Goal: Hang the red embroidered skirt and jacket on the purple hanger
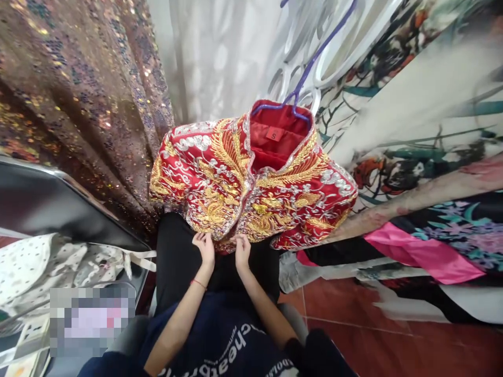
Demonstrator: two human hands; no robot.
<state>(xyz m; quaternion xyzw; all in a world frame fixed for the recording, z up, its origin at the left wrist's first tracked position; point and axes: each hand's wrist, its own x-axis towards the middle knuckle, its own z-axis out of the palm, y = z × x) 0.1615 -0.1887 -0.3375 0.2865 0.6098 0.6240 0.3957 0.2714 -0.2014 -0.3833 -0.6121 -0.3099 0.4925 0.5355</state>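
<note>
A red short-sleeved jacket (271,201), thickly embroidered in gold and silver, hangs in front of me on a purple hanger (301,81). Inside its stand-up collar is a red size label (274,134) marked S. The front edges meet below the collar and part slightly near the hem. My left hand (205,248) pinches the bottom hem on the left side of the front opening. Just across the gap, my right hand (242,250) has its fingers closed on the hem at the other side. The exact fingertip contact is small and partly hidden.
Sequined fabric (90,94) hangs at the left beside a black chair (58,204) with a spotted white cloth (35,267). Floral garments (408,131) and a pink sash (428,254) hang at the right. Red tiles (353,314) cover the floor.
</note>
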